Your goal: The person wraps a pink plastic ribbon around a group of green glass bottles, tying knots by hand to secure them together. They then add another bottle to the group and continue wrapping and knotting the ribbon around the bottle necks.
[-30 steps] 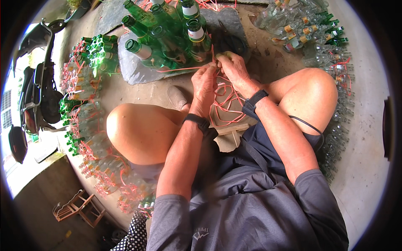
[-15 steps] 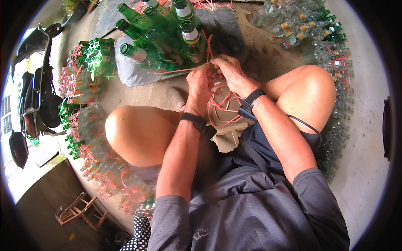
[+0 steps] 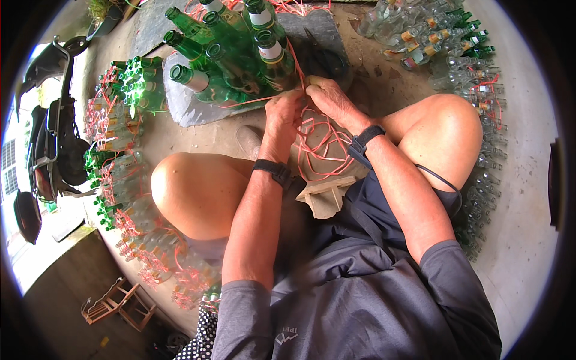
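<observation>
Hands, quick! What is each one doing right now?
Left hand: closed, pinching the red string.
Right hand: closed, gripping the same red string beside the green bottles.

green bottles (image 3: 231, 57), red string (image 3: 318, 144), grey shirt (image 3: 360, 300)

Daylight, soft and even; no hard shadows on the concrete floor (image 3: 528, 240). Strongest light enters from the left, where the area beside the parked motorbike (image 3: 51, 144) is overexposed to white. Specular glare on the green bottles (image 3: 234, 54). Heavy fisheye bending and black vignette at the rim. Centre sharp; edge detail smeared.
</observation>
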Motion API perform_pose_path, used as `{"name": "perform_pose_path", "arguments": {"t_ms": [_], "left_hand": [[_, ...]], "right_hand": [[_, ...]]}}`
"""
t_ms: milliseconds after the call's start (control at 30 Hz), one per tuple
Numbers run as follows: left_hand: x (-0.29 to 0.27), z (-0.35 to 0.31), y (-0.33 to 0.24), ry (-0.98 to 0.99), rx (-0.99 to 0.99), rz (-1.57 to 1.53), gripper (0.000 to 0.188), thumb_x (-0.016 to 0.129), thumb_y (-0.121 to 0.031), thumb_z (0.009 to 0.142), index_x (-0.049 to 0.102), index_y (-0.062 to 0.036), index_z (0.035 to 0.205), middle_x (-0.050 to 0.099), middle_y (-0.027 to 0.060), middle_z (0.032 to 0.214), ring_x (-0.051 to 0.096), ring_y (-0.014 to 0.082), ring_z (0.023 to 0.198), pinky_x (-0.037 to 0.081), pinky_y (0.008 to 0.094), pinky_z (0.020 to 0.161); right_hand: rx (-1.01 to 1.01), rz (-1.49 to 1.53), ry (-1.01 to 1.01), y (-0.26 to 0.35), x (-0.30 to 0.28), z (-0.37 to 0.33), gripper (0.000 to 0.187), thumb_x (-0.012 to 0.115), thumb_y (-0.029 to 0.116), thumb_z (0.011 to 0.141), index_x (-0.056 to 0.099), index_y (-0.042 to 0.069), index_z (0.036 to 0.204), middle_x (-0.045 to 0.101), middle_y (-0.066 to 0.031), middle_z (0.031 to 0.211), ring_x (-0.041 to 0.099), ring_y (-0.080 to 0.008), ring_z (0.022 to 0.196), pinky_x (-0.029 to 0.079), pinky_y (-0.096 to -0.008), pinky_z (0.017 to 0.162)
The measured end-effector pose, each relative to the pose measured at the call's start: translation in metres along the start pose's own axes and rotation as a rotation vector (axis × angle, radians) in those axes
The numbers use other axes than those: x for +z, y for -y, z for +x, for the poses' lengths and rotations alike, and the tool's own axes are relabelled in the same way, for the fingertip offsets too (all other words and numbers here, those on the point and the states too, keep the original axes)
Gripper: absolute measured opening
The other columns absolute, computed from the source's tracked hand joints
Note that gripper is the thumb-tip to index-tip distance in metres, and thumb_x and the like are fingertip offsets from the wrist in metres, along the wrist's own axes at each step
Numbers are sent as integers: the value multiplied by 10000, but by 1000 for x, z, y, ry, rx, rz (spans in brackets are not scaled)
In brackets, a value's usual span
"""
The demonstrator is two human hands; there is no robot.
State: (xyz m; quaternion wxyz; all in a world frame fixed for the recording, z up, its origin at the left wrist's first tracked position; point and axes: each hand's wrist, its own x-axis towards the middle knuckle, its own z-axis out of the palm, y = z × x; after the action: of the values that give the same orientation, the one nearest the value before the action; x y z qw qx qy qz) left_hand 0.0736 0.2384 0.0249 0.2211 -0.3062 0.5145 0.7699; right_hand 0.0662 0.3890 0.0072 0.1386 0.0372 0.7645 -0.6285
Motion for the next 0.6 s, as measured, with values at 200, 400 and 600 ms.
{"name": "perform_pose_path", "arguments": {"t_ms": [200,400,600], "left_hand": [[1,2,-6,20,27,85,192,755,-218,897,645,-94,800,533,-41,659,411,69,510,289,257,458],[5,-1,-4,-30,61,116,166,737,-191,914,680,-66,823,508,-45,640,381,70,481,283,263,441],[-3,-6,-5,-103,31,-20,111,793,-131,883,703,-68,895,447,-76,667,332,51,499,241,242,442]], "right_hand": [[-127,-314,-2,-8,-11,9,284,544,194,956,680,-28,1070,694,-323,1019,694,-450,987,530,-499,854],[-187,-449,-128,-1,-12,17,239,552,163,965,669,-5,1088,694,-303,1037,654,-507,1008,526,-561,847],[-222,-526,-218,0,-7,33,187,566,103,953,661,-2,1075,701,-279,1041,649,-487,1040,535,-536,833]]}}
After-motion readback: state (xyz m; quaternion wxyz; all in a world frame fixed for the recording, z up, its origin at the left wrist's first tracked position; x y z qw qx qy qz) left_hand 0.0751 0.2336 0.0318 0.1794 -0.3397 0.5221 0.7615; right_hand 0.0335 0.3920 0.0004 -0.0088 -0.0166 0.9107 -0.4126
